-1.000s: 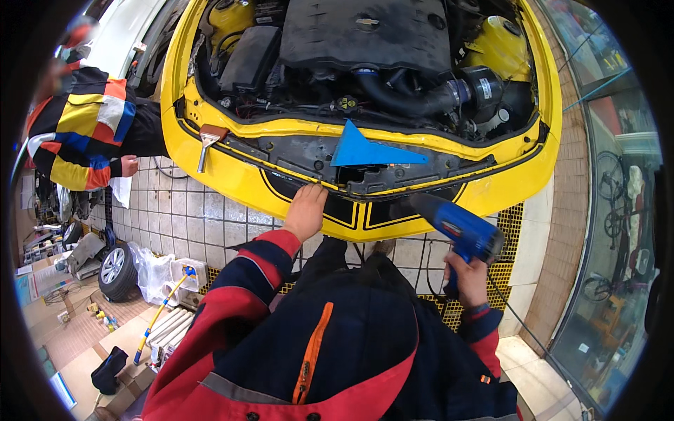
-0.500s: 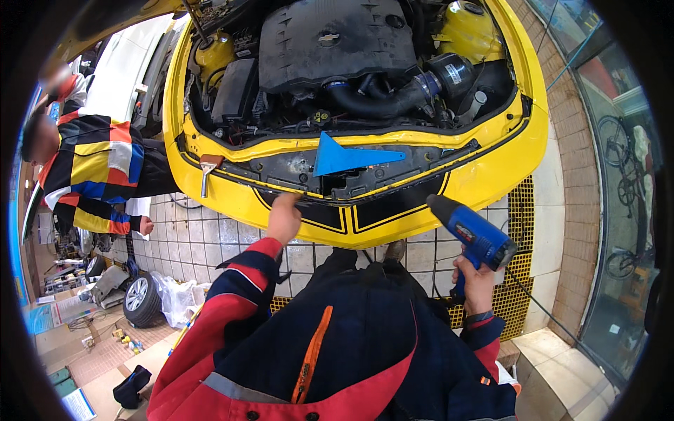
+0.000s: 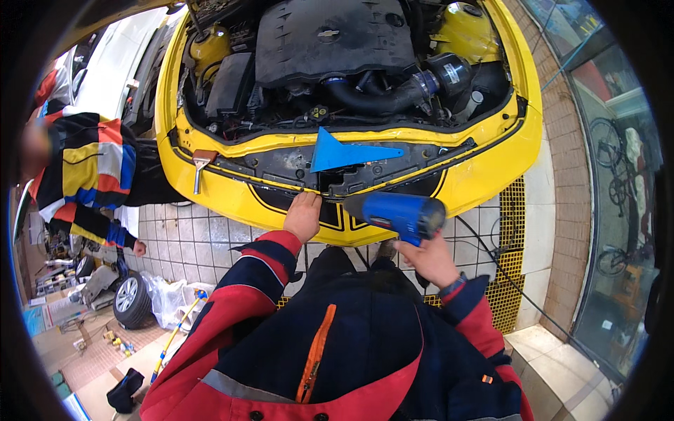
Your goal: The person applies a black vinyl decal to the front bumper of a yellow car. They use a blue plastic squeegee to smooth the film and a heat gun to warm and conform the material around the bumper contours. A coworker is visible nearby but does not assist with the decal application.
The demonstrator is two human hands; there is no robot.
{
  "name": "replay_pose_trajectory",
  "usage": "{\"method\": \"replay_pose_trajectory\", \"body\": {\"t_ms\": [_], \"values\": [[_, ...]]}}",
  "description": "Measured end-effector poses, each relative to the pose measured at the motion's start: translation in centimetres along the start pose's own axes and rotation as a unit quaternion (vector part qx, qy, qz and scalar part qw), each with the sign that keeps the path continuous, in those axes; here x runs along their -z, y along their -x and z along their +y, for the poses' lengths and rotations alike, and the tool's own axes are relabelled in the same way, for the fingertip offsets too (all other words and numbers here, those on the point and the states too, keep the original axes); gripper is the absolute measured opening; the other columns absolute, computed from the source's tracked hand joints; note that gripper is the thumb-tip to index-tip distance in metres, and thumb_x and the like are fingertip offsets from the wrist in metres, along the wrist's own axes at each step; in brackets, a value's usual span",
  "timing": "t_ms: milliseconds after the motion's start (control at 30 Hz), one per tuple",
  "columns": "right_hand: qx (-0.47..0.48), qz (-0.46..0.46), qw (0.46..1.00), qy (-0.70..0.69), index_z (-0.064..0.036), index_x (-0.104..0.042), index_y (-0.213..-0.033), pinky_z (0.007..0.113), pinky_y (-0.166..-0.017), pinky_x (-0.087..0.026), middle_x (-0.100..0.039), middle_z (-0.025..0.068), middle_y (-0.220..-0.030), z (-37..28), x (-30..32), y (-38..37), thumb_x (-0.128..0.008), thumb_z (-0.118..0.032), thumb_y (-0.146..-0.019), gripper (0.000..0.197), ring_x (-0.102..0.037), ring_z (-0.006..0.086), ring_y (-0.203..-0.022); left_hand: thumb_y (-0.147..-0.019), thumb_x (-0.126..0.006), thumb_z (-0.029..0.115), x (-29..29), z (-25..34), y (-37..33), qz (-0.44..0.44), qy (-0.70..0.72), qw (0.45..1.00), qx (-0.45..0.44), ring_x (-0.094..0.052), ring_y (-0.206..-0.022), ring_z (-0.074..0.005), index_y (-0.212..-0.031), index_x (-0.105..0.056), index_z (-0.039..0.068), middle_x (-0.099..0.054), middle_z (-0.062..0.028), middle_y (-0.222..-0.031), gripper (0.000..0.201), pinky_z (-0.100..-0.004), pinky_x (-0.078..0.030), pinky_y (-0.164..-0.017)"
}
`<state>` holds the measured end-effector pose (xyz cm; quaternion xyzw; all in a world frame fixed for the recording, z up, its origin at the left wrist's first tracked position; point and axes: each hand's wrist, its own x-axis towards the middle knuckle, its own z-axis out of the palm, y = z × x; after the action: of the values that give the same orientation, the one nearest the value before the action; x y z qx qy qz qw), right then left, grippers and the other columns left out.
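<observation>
My right hand [image 3: 432, 261] grips the handle of a blue heat gun [image 3: 404, 212]. Its dark nozzle points left, just in front of the bumper of a yellow car [image 3: 484, 172]. Close to the nozzle, my left hand [image 3: 303, 216] rests on the bumper's upper front edge, over a black stripe [image 3: 270, 197]. Its fingers are bent and held together at that edge; whatever they may pinch is hidden. Beyond my hands, a blue wedge-shaped plastic squeegee [image 3: 344, 156] lies on the dark panel behind the bumper edge. A brown-headed scraper [image 3: 204, 160] with a metal handle lies on the bumper's left part.
Above is the open engine bay with a black engine cover [image 3: 335, 42]. A person in a multicoloured sweater [image 3: 88, 161] stands left of the car. A wheel [image 3: 132, 300] and clear plastic sheeting [image 3: 168, 300] lie at lower left. A black cord [image 3: 523, 288] crosses the floor grating at right.
My right hand has swung the heat gun left toward my left hand, turning the nozzle sideways. My left hand has slid slightly right along the bumper edge, its pointing finger now bent in.
</observation>
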<state>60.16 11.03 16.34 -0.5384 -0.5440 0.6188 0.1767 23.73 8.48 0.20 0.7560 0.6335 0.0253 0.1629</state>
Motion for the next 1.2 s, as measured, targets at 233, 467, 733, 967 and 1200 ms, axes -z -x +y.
{"method": "replay_pose_trajectory", "body": {"t_ms": [233,467,733,967,1200], "values": [[0.071,0.071,0.987,0.125,-0.0025,-0.076,-0.112,0.045,-0.087,-0.061,-0.080,0.0201,-0.103,-1.3,-6.1,-2.4,-0.080,-0.024,-0.091,0.030,-0.077,0.0416,-0.100,-0.079,-0.074,0.013,0.3,-3.7,0.3,0.059,0.115,0.991,-0.041,-0.057,-0.138,-0.0427,-0.144,-0.064,0.002,-0.062,-0.0234,-0.148,0.066,-0.0465,-0.043,-0.121],[-0.114,0.133,0.982,-0.069,-0.0011,-0.068,-0.114,0.028,-0.056,-0.051,-0.068,0.0017,-0.077,-2.2,-7.2,0.1,-0.081,-0.010,-0.096,0.024,-0.064,0.0106,-0.062,-0.083,-0.063,0.003,0.3,0.5,2.2,0.087,0.105,0.983,-0.123,-0.053,-0.137,-0.0406,-0.137,-0.065,-0.003,-0.064,-0.0187,-0.134,0.054,-0.0502,-0.041,-0.119],[-0.130,0.090,0.986,-0.056,-0.0007,-0.069,-0.112,0.028,-0.057,-0.051,-0.069,0.0000,-0.077,-4.1,-8.7,-2.4,-0.080,-0.013,-0.097,0.023,-0.064,0.0095,-0.062,-0.088,-0.061,0.007,0.5,0.7,0.8,0.103,0.107,0.985,-0.089,-0.056,-0.132,-0.0430,-0.136,-0.062,-0.007,-0.061,-0.0234,-0.136,0.050,-0.0505,-0.041,-0.119],[-0.036,-0.014,0.999,0.021,-0.0014,-0.072,-0.107,0.036,-0.063,-0.056,-0.071,0.0076,-0.077,-5.3,-10.5,-7.0,-0.081,-0.017,-0.095,0.021,-0.069,0.0195,-0.065,-0.089,-0.061,0.009,1.4,1.1,1.6,0.142,0.080,0.983,-0.082,-0.051,-0.143,-0.0406,-0.138,-0.061,-0.006,-0.061,-0.0232,-0.138,0.052,-0.0539,-0.032,-0.128],[0.033,-0.039,0.985,0.165,0.0021,-0.074,-0.106,0.050,-0.083,-0.060,-0.075,0.0284,-0.095,-5.4,-12.0,-10.5,-0.080,-0.034,-0.092,0.039,-0.072,0.0498,-0.095,-0.081,-0.066,0.000,2.8,-5.2,7.5,0.151,0.092,0.983,0.046,-0.058,-0.123,-0.0426,-0.128,-0.067,-0.002,-0.063,-0.0199,-0.128,0.047,-0.0545,-0.043,-0.116]]}}
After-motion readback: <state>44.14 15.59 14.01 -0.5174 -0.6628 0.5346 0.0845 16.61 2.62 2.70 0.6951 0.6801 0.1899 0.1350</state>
